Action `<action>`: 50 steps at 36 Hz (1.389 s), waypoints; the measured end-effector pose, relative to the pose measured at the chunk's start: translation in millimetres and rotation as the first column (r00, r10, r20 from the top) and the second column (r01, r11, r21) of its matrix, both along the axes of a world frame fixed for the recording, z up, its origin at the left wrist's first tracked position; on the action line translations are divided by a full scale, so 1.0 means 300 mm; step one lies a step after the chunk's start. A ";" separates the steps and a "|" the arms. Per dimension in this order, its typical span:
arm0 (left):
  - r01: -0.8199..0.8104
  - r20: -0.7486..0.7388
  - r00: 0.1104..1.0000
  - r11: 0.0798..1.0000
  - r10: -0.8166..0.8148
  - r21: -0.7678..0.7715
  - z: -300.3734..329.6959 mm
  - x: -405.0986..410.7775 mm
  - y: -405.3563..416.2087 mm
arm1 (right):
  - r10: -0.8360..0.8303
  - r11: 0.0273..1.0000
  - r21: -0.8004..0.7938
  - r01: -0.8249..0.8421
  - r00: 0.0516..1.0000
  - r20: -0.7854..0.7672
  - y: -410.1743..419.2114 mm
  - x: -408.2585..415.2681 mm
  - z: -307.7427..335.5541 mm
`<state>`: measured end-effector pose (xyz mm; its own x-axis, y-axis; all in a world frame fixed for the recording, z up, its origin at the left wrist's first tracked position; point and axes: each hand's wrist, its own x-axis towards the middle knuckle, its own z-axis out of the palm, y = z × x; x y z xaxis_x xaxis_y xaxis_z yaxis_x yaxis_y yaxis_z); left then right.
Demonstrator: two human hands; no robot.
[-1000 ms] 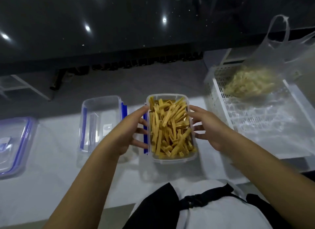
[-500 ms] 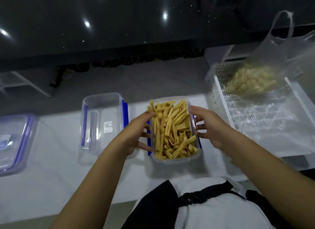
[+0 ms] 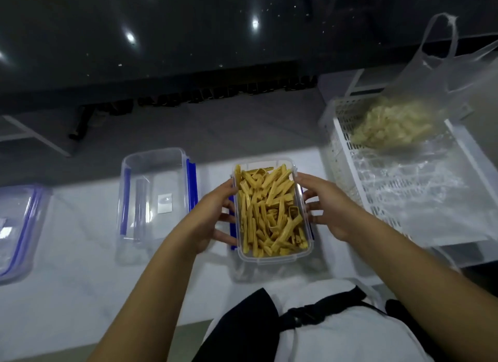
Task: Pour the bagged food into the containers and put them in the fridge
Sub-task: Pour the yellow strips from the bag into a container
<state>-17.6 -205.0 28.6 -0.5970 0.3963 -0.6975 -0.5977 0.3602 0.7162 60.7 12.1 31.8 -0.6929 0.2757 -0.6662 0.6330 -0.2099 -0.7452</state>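
A clear rectangular container (image 3: 275,257) with blue side clips is full of yellow food strips (image 3: 269,213). It hangs just above the white table (image 3: 67,294), with a shadow under it. My left hand (image 3: 210,213) grips its left side, thumb at the rim. My right hand (image 3: 328,202) grips its right side. A clear plastic bag (image 3: 442,73) with pale food (image 3: 390,127) in it stands in a white slotted basket (image 3: 342,156) at the right.
An empty clear container with blue clips (image 3: 156,194) stands left of the held one. A clear lid with a blue seal (image 3: 16,232) lies at the far left edge. Crumpled clear plastic (image 3: 420,191) covers the basket's floor. A dark glossy wall rises behind the table.
Both hands have closed in on the sides of the container with the strips. It has come up slightly off the table and a little toward me.
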 end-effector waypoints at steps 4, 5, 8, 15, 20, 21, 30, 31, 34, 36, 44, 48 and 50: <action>-0.028 0.024 0.999 0.999 0.027 0.026 -0.016 -0.003 -0.025 | 0.028 0.998 -0.049 -0.029 0.999 -0.023 0.005 0.017 -0.022; -0.010 0.007 1.000 0.999 0.010 0.035 -0.019 -0.001 -0.023 | 0.032 0.998 -0.044 -0.034 0.999 -0.037 0.003 0.020 -0.030; 0.009 -0.051 0.999 1.000 -0.008 0.030 -0.033 0.008 -0.020 | 0.064 0.998 0.015 -0.063 0.994 -0.089 0.006 0.041 -0.046; -0.177 -0.429 0.892 0.983 0.143 -0.040 -0.104 0.024 -0.036 | 0.339 0.897 0.361 -0.257 0.922 -0.187 0.044 0.194 -0.043; -0.065 -0.718 0.688 0.976 -0.106 -0.207 -0.099 -0.027 -0.009 | 0.602 0.661 0.647 -0.380 0.784 -0.154 0.043 0.278 -0.046; -0.044 -0.740 0.655 0.971 -0.151 -0.237 -0.093 -0.045 0.003 | 0.625 0.618 0.680 -0.395 0.772 -0.120 0.038 0.282 -0.053; 0.065 -0.723 0.588 0.912 -0.362 -0.404 -0.041 -0.185 0.068 | 0.594 0.579 0.743 -0.336 0.798 -0.102 0.005 0.241 -0.109; 0.085 -0.712 0.578 0.897 -0.399 -0.434 -0.035 -0.190 0.075 | 0.601 0.580 0.743 -0.333 0.791 -0.115 0.002 0.237 -0.111; 0.113 -0.684 0.529 0.841 -0.502 -0.530 -0.021 -0.198 0.088 | 0.626 0.567 0.754 -0.331 0.768 -0.134 -0.006 0.232 -0.114; 0.123 -0.670 0.513 0.819 -0.536 -0.561 -0.015 -0.196 0.089 | 0.639 0.542 0.772 -0.330 0.759 -0.124 -0.014 0.232 -0.116; 0.096 -0.690 0.429 0.789 -0.583 -0.607 -0.035 -0.133 0.084 | 0.643 0.528 0.772 -0.354 0.761 -0.090 -0.036 0.246 -0.125; 0.065 -0.706 0.423 0.796 -0.568 -0.602 -0.038 -0.121 0.091 | 0.653 0.512 0.784 -0.352 0.753 -0.088 -0.035 0.254 -0.125; 0.070 -0.691 0.409 0.776 -0.596 -0.627 -0.035 -0.119 0.101 | 0.653 0.510 0.787 -0.349 0.752 -0.089 -0.034 0.257 -0.124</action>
